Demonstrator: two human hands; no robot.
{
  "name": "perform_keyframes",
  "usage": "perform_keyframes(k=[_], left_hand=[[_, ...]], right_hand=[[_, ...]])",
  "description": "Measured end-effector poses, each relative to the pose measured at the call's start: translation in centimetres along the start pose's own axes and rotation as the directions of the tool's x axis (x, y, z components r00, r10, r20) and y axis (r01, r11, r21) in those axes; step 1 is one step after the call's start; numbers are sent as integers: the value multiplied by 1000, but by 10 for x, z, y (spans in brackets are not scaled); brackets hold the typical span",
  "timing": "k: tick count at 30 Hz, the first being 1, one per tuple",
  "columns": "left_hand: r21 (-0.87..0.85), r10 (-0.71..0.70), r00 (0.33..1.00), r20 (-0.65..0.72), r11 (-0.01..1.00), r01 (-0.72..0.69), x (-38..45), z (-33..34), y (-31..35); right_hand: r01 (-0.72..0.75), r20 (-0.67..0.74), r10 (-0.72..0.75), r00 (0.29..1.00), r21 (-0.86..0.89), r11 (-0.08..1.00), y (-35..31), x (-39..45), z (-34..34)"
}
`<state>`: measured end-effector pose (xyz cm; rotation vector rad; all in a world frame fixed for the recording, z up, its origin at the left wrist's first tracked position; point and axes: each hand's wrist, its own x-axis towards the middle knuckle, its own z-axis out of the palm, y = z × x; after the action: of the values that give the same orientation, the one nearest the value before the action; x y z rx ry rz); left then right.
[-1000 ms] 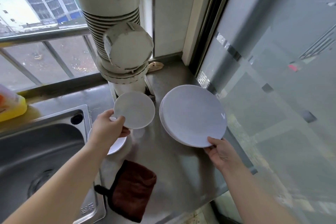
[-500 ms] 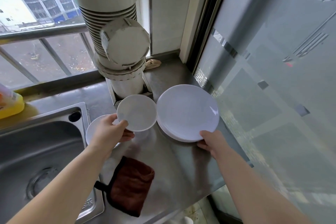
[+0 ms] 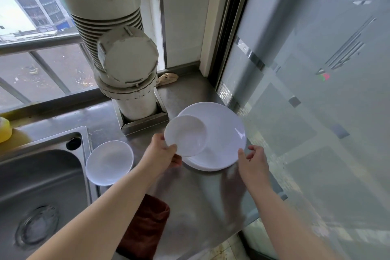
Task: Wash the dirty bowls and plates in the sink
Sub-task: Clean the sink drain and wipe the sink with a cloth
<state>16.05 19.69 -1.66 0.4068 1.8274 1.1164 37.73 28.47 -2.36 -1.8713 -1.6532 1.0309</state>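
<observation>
A stack of large white plates (image 3: pixel 223 133) lies on the steel counter (image 3: pixel 200 192) near the glass door. My left hand (image 3: pixel 162 154) pinches the rim of a small white plate (image 3: pixel 186 135) and holds it tilted over the left part of that stack. My right hand (image 3: pixel 252 157) sits at the stack's front right rim, thumb touching the edge and fingers relaxed. A second small white plate (image 3: pixel 109 162) rests on the counter, overlapping the sink's right rim. The steel sink (image 3: pixel 31 175) is at the left.
A wide white drain pipe (image 3: pixel 126 69) with a round cap stands behind the plates. A brown cloth (image 3: pixel 147 224) hangs over the counter's front edge under my left arm. A yellow object (image 3: pixel 4 133) sits at the far left. Frosted glass door (image 3: pixel 306 112) borders the right.
The large plates went down from a tilted hold onto the counter and my right hand loosened off the rim. My left hand carried the small plate rightward over the stack.
</observation>
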Motion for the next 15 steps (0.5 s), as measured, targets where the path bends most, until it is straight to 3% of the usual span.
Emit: perform_keyframes(k=[2,11,13,15], left_hand=[[17,-10,1000,24,1000,10,9,18,6],[114,-27,997,67,993,20,28,59,17],[247,-53,994,95,969,28,23,53,24],[468,50,998,26,882,-57,10,36,30]], right_hand=[[85,40,-87,995,46,995,-2,-5,-6],[175,156,-190,969,101,979,-5,-22,-11],[187,189,-204,961,104,977,-6,-26,-5],[195,215,-214,953,107,975,-8,-28,1]])
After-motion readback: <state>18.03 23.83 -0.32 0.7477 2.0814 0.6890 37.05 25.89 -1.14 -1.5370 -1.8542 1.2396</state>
